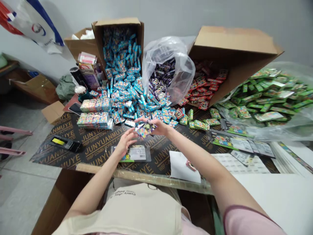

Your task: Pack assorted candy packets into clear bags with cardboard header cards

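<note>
My right hand (159,126) grips a small stack of colourful printed packets (146,130), with a purple and green one facing me, above the front middle of the table. Close on its left is my left hand (126,142), fingers apart and curved toward the packets; whether the fingertips touch them I cannot tell. Below the hands a flat printed pouch (138,153) with a white label and barcode lies on the dark board. Just beyond, blue packets (132,91) spill forward in a heap.
Bundled packet stacks (95,114) stand at left, near a black tape-dispenser-like tool (65,143). Behind are an open carton (97,32), a clear bag (182,65) of purple packets, red packets (202,89) in a tilted carton, and green packets (266,98). White paper (181,166) lies near the front edge.
</note>
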Available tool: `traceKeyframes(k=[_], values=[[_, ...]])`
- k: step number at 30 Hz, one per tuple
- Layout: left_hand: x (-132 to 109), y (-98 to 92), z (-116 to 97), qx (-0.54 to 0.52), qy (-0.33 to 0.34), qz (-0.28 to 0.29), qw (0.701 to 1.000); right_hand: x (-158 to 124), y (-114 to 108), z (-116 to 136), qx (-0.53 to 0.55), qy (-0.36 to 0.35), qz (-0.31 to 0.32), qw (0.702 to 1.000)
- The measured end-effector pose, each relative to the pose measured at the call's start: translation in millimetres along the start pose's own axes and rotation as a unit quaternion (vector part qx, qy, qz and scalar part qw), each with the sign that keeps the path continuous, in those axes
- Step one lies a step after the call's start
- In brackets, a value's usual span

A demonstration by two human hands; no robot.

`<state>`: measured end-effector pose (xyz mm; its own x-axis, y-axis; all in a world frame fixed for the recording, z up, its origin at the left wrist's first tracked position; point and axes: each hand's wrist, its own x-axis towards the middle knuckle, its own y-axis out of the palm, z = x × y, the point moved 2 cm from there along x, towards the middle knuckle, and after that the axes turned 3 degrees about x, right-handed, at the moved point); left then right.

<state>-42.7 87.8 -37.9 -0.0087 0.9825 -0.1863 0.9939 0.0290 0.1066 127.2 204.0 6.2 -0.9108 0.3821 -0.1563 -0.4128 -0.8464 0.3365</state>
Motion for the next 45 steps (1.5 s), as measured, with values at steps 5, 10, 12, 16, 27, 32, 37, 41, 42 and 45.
traceKeyframes(k=[5,10,12,16,27,32,37,41,42,45], values=[[-7.4,36.6,-20.9,0.077,0.034,0.108,0.991,-45.0,40.3,-58.3,0.120,0.168,0.029,0.978],[-16.6,58.5,-14.3,0.039,-0.024,0.075,0.996,-61.2,32.8,-75.0,0.013,0.087,-0.141,0.986],[-16.5,57.9,-7.3,-0.012,-0.057,0.018,0.998,-71.7,30.3,-70.3,-0.128,-0.042,-0.272,0.953],[-19.2,57.8,5.4,-0.061,-0.130,0.009,0.990,-90.6,48.0,-63.4,-0.429,-0.209,-0.304,0.824],[-31.5,11.2,40.1,0.564,0.124,0.119,0.808,-113.3,33.9,-99.5,-0.531,-0.163,-0.417,0.719],[-32.1,12.0,40.7,0.563,0.180,0.107,0.800,-112.2,44.7,-114.4,-0.547,-0.139,-0.370,0.738],[-31.7,17.1,30.9,0.512,0.180,0.108,0.833,-112.9,49.2,-107.4,-0.489,-0.133,-0.342,0.791],[-31.3,18.8,27.9,0.485,0.173,0.093,0.852,-117.3,49.2,-99.9,-0.479,-0.141,-0.341,0.796],[-30.9,18.9,27.1,0.483,0.169,0.086,0.855,-118.5,49.5,-98.4,-0.485,-0.144,-0.346,0.790],[-29.4,19.3,23.8,0.477,0.163,0.073,0.861,-121.6,49.6,-94.7,-0.490,-0.151,-0.355,0.782]])
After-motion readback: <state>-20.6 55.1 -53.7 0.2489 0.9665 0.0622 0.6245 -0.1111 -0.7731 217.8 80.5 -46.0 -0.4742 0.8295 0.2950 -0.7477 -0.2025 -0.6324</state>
